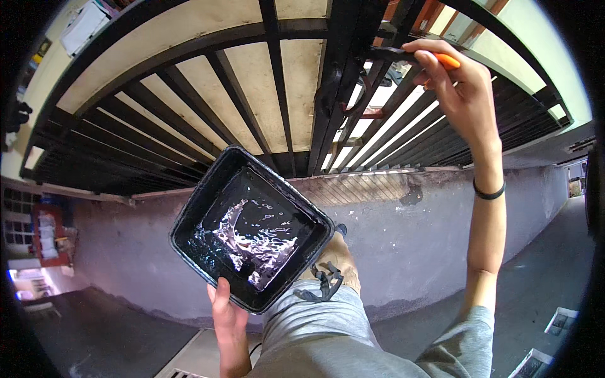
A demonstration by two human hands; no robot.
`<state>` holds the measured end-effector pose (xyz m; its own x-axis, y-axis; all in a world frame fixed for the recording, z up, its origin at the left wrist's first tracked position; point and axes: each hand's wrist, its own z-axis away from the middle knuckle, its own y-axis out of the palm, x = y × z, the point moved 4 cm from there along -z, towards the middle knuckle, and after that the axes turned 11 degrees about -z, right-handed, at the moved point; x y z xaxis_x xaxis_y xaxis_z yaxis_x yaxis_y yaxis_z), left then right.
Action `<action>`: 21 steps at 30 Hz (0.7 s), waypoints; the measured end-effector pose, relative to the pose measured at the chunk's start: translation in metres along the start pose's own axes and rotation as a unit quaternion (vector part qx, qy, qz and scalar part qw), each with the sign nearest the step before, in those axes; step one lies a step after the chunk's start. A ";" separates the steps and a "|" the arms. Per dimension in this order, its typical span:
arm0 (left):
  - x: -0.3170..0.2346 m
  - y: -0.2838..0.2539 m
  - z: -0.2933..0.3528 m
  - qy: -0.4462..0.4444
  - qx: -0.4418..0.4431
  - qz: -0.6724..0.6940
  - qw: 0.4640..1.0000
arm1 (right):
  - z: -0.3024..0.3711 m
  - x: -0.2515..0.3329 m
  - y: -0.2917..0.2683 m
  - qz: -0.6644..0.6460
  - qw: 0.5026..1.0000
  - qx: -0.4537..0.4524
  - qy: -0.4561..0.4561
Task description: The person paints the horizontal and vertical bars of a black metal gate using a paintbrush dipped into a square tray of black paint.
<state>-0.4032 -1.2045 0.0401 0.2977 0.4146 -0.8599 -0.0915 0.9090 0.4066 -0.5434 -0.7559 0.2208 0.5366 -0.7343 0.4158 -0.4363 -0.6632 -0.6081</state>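
My left hand (228, 312) grips the near edge of a square black tub (200, 205), its thumb over the rim. Glossy black paint (261, 246) lies in the bottom of the tub and reflects the light. Up at the right, my right hand (463, 82) is closed around a paintbrush (447, 60) with an orange handle. The dark brush head points left, at the bars of a black metal gate (340, 75); whether it touches them I cannot tell. A latch and handle show on the gate's middle post.
Pale panels (301, 82) back the gate's left leaf, while gaps show between the right leaf's bars. A worn grey concrete floor (403, 252) stretches below, with a ridged strip (359, 189) at the gate's foot. At the far left stands a red-framed object (53, 233).
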 end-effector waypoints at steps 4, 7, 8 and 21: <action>0.003 0.000 0.002 0.009 -0.016 -0.016 1.000 | 0.035 -0.014 0.019 -0.036 0.999 -0.026 -0.017; 0.004 0.008 -0.001 0.014 -0.015 -0.032 0.999 | 0.079 -0.037 0.025 -0.175 0.974 -0.110 0.094; 0.002 0.009 -0.001 0.015 -0.014 -0.042 0.999 | 0.086 -0.041 0.028 -0.217 0.961 -0.143 0.094; 0.013 0.034 0.000 0.015 -0.068 -0.039 0.997 | 0.111 -0.070 0.041 -0.323 0.919 -0.220 0.053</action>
<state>-0.4020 -1.1681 0.0426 0.2804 0.3408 -0.8973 -0.1967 0.9354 0.2938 -0.5182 -0.7159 0.0916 0.7227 -0.1619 0.6720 -0.3149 -0.9425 0.1116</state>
